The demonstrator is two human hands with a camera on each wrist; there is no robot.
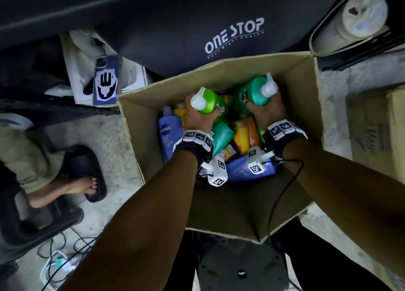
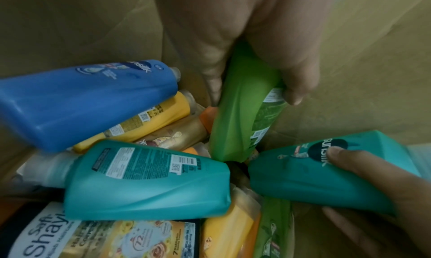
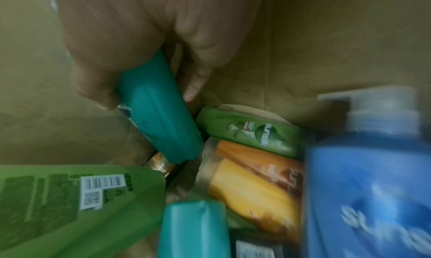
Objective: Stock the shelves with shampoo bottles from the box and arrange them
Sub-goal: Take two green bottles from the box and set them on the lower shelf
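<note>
Over the box [image 1: 302, 75], the left hand [image 1: 197, 117] grips a green bottle [image 1: 210, 103] at 11 o'clock; the right hand [image 1: 266, 111] clasps a teal bottle [image 1: 252, 93] at 1 o'clock. Many bottles lie inside, unstocked. No shelf shows; stocking looks barely begun.

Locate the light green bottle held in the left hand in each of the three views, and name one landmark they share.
Head: light green bottle, upper centre, gripped by the left hand.
Left wrist: centre, hanging from the hand at the top.
Right wrist: lower left, barcode label facing the camera.
Shared landmark: the teal bottle in the right hand.
</note>
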